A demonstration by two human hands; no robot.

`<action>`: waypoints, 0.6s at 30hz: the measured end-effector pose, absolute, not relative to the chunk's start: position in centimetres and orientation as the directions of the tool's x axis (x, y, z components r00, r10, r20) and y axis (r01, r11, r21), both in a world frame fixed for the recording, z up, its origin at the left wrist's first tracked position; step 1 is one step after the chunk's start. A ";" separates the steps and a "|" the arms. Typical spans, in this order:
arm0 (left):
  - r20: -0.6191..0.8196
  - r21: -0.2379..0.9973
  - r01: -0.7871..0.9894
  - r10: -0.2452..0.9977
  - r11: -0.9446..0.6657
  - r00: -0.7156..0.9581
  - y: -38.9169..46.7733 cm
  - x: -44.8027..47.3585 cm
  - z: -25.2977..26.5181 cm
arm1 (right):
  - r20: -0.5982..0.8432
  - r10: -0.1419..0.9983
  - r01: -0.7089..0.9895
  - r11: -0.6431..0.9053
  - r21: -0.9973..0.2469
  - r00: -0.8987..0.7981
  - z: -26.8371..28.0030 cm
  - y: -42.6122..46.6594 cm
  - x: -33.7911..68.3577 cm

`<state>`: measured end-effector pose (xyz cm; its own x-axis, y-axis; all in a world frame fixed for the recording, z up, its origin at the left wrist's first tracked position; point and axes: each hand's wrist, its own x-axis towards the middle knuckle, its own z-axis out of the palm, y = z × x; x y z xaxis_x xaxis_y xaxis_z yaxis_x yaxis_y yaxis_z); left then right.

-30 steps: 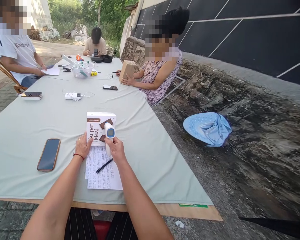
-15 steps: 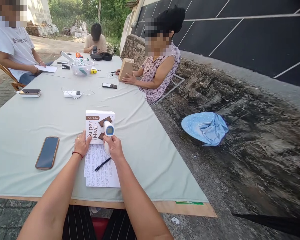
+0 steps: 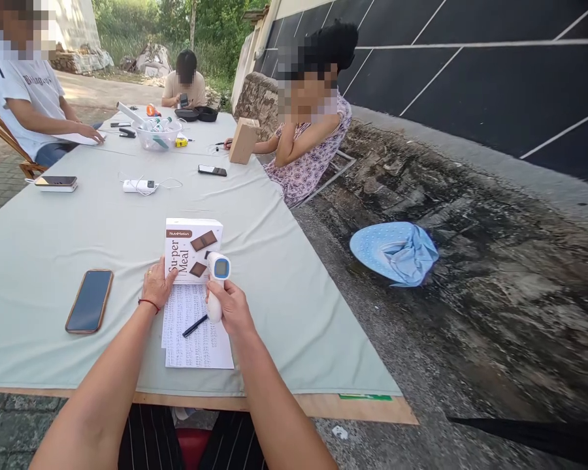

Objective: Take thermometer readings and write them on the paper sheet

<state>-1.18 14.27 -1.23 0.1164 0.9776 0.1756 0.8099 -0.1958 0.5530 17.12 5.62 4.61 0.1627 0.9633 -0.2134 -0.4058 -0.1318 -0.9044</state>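
Observation:
My left hand (image 3: 157, 284) grips the lower left edge of a white box (image 3: 182, 236) printed "NutriMotion" and "Su-per Meal", its thumb lying on the front face. In my right hand (image 3: 231, 308) is a white infrared thermometer (image 3: 215, 307) with a blue-rimmed screen facing me. The thermometer is in front of the box's lower right corner; whether they touch I cannot tell. Beneath lie sheets of handwritten paper (image 3: 189, 352), partly hidden by the box. A black pen (image 3: 195, 326) rests on the sheets, close to the thermometer's handle.
A smartphone (image 3: 89, 301) lies left on the cloth-covered table (image 3: 294, 326). Farther off are a white device with a cable (image 3: 138, 186), another phone (image 3: 212, 170), a clear plastic basket (image 3: 157, 138) and a cardboard box (image 3: 244, 141). Three people sit around. A blue hat (image 3: 394, 253) lies to the right.
My right hand has drawn the thermometer down and slightly right, uncovering more of the box front. The person on the right has raised a hand from the cardboard box toward the face.

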 end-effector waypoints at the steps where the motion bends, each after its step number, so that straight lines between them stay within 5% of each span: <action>1: 0.173 0.557 0.807 0.978 -0.196 0.118 14.3 -1.2 -1.2 | -0.219 0.963 -0.401 -0.140 -0.905 0.160 4.5 4.8 17.4; 18: 0.198 0.546 0.804 0.969 -0.233 0.146 14.6 -1.2 0.1 | -0.245 0.949 -0.380 -0.155 -0.912 0.200 6.9 -3.9 19.4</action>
<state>-1.20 14.63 0.11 0.1464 0.9692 0.1979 0.8045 -0.2331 0.5463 19.45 -3.88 6.87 0.2002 0.9487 -0.2446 -0.3799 -0.1549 -0.9120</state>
